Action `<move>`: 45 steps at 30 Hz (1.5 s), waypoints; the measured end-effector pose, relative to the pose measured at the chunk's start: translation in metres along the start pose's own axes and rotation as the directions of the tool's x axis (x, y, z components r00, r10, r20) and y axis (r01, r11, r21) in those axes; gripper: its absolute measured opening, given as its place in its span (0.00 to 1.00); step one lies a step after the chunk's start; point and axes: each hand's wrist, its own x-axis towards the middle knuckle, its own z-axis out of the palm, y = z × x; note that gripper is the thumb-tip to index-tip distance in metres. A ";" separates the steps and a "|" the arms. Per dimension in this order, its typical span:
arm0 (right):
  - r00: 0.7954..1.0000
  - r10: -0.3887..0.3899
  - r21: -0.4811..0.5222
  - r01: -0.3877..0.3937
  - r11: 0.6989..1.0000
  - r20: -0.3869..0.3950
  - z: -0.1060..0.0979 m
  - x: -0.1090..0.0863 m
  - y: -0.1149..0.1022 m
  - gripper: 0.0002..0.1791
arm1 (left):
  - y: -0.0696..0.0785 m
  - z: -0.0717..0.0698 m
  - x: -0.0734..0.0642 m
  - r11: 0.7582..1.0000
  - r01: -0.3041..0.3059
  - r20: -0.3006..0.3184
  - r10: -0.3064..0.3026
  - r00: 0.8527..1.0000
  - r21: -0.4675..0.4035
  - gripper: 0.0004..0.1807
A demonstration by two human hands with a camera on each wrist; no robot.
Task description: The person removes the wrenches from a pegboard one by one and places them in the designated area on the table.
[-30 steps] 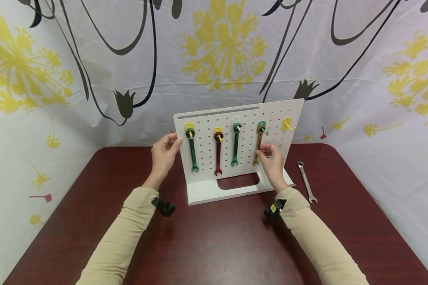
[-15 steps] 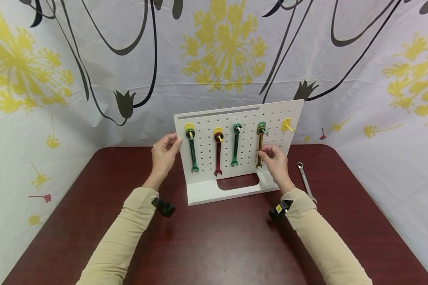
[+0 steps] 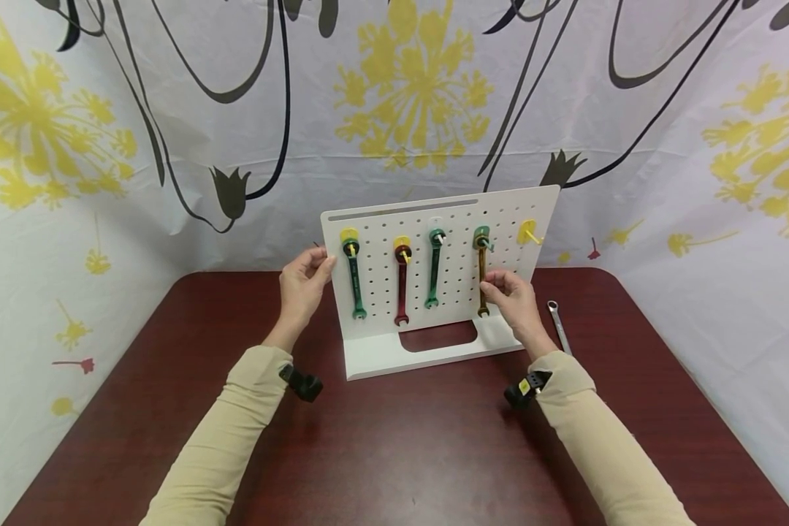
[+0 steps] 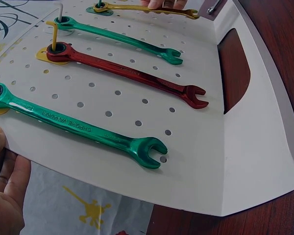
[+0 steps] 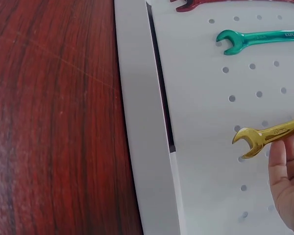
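Observation:
My left hand (image 3: 301, 288) pinches the left edge of a white pegboard stand (image 3: 378, 288), its thumb on the front face. Thumb and fingers of my right hand (image 3: 514, 303) hold the shank of a gold combination wrench (image 5: 272, 135). That wrench's ring end hangs on a green hook (image 3: 483, 235), and its open end points down. To its left hang a green wrench (image 3: 434, 270), a red wrench (image 4: 132, 73) and another green wrench (image 4: 73, 125), each with its ring over a hook.
A yellow hook (image 3: 529, 232) at the board's right bears no wrench. On the dark red table (image 3: 394, 446), a silver wrench (image 3: 557, 325) lies right of the stand, partly hidden by my right forearm. A patterned cloth (image 3: 237, 131) hangs behind.
My right hand has moved right and slightly down, swinging the gold wrench's lower end rightward until it hangs nearly straight. The left hand stays on the board's edge.

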 end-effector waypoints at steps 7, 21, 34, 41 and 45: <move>0.999 -0.010 -0.009 0.010 1.000 0.036 -0.006 -0.001 -0.002 0.15 | 0.001 0.001 0.001 1.000 0.003 -0.006 -0.003 1.000 -0.013 0.10; 0.996 -0.014 0.028 0.011 1.000 0.086 -0.014 -0.005 -0.001 0.14 | -0.001 0.000 0.000 1.000 -0.016 0.007 0.016 1.000 -0.026 0.11; 0.986 0.043 0.018 -0.047 0.999 0.159 -0.025 -0.008 -0.003 0.12 | 0.002 0.000 0.000 1.000 -0.020 0.008 0.020 1.000 0.004 0.11; 0.971 0.087 0.016 -0.093 0.996 0.223 -0.033 -0.012 -0.010 0.12 | 0.002 0.000 -0.002 1.000 -0.019 0.011 0.019 1.000 0.012 0.11; 0.964 0.085 0.017 -0.092 0.996 0.250 -0.038 -0.014 -0.014 0.11 | 0.002 -0.001 -0.001 1.000 -0.010 0.018 0.009 1.000 0.015 0.11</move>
